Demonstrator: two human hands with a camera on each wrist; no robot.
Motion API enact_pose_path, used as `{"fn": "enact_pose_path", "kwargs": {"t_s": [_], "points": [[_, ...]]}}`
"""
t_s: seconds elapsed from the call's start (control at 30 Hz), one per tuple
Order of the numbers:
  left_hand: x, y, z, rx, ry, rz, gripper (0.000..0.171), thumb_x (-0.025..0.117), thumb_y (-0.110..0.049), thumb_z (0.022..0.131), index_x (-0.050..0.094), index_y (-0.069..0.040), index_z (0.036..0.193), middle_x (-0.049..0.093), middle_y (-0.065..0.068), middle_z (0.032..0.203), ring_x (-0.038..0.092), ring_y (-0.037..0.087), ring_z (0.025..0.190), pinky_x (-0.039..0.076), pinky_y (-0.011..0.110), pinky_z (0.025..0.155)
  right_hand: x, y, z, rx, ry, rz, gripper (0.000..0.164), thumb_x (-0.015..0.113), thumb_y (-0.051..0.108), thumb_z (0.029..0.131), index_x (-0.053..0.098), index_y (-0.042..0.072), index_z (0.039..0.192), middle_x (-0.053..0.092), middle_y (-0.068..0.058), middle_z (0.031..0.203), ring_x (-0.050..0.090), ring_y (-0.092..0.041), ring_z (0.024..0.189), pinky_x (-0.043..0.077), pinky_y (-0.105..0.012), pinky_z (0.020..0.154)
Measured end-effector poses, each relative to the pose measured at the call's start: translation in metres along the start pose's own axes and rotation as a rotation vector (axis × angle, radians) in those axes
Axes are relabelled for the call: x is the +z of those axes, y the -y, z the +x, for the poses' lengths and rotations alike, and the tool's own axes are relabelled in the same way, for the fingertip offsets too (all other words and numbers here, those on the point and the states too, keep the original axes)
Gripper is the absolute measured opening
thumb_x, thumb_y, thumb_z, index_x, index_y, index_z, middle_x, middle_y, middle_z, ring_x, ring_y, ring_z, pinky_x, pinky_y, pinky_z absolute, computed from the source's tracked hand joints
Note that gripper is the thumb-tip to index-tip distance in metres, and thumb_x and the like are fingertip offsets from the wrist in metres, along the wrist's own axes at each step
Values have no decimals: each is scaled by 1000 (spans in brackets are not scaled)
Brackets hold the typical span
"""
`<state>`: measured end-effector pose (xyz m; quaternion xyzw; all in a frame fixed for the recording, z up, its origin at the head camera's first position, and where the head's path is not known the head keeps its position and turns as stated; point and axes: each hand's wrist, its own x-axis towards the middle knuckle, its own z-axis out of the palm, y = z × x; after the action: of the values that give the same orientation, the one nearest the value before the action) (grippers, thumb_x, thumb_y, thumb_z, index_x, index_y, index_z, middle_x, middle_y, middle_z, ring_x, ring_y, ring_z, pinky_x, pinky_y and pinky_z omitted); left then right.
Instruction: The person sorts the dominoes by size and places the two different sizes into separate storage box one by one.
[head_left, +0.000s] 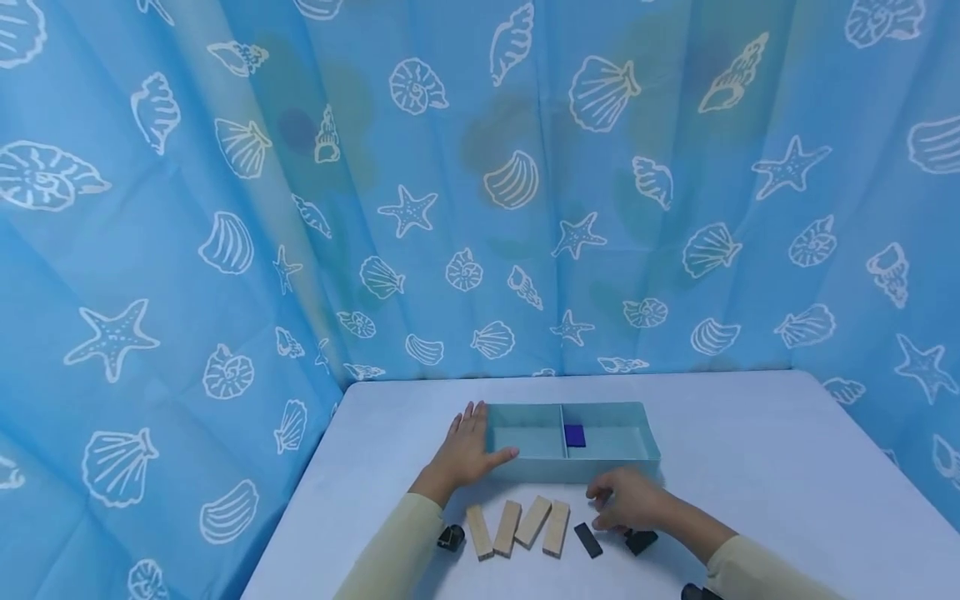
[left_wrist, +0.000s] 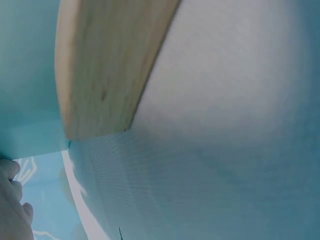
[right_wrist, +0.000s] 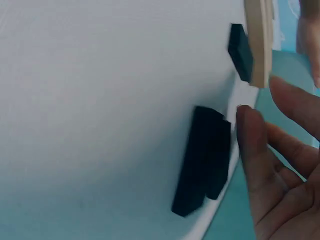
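A pale teal two-compartment tray (head_left: 532,471) sits toward the back of the table. My left hand (head_left: 467,450) rests at its left end, fingers stretched along the side and thumb by the front rim. In the tray's right compartment, against the divider, lies a purple square piece (head_left: 574,436). My right hand (head_left: 630,500) hovers in front of the tray's right part, thumb and fingers bent and apart with nothing between them. Close beside its fingertips, two dark blocks (right_wrist: 200,155) lie together on the table. A separate dark block (head_left: 588,540) lies left of them.
Several wooden blocks (head_left: 507,528) lie in a row in front of the tray; one wooden block (left_wrist: 110,65) looms close in the left wrist view. The white table (head_left: 742,433) is edged by a blue shell-patterned curtain (head_left: 465,208) at the back and sides.
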<state>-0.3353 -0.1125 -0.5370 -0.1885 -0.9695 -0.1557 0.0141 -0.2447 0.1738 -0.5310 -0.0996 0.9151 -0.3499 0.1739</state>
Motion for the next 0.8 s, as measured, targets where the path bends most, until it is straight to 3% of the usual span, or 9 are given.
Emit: {"fn": "enact_pose_path", "kwargs": {"t_s": [0.17,0.27,0.53,0.8], "points": [[-1,-2,0,-4,22,5,107,49,-73,86,13,1,154,17,16,160,6,30,147,8,49,117,5,2,1,-4,52,-163,49,91,21,61,72,17,106,64,5,94,60,-18,91,50,-44,86],[-1,-1,1,-1,19,8,106,48,-73,86,13,0,155,16,15,160,5,29,147,7,47,117,4,4,3,8,81,-165,52,92,20,59,72,18,108,65,3,98,60,-23,98,47,-51,91],[0,2,3,1,21,13,108,47,-75,86,12,0,155,15,15,160,4,28,147,6,47,117,2,0,5,-21,105,-125,46,89,7,63,73,15,105,62,4,93,58,-18,91,49,-48,88],[1,2,4,-7,28,4,107,49,-72,87,11,1,155,15,17,160,5,30,147,7,48,117,-2,1,4,-99,176,-99,42,85,-2,64,75,15,101,62,6,88,56,-15,81,52,-39,75]]}}
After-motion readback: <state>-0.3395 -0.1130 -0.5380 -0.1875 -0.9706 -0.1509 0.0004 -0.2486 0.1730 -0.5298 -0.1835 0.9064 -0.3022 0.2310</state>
